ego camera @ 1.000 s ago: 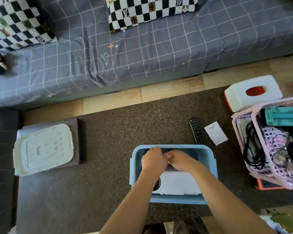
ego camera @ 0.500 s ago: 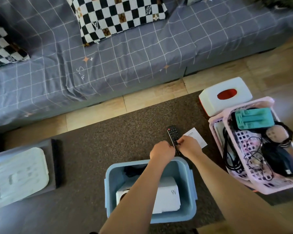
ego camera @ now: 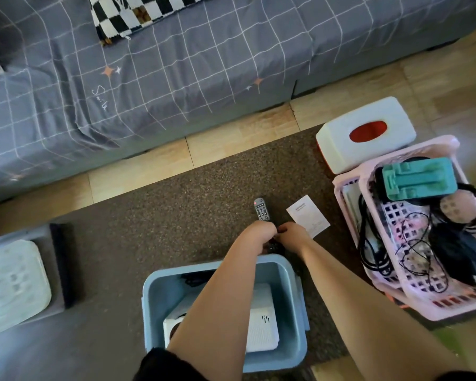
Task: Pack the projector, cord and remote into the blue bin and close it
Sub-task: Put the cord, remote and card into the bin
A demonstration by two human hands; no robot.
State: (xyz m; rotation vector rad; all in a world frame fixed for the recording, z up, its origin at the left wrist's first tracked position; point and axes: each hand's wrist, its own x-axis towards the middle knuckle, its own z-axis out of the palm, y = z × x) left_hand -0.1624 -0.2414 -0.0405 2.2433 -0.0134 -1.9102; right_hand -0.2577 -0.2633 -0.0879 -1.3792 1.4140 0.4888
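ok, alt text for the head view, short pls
Both hands, left and right, grasp the black remote on the brown rug, just beyond the open blue bin holding the white projector. Its pale lid lies far left.

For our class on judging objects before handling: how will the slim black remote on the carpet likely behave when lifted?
The slim black remote looks rigid, so it probably won't flop. Flat and lying on the coarse brown carpet, it seems unlikely to roll. Being thin, it is likely light.
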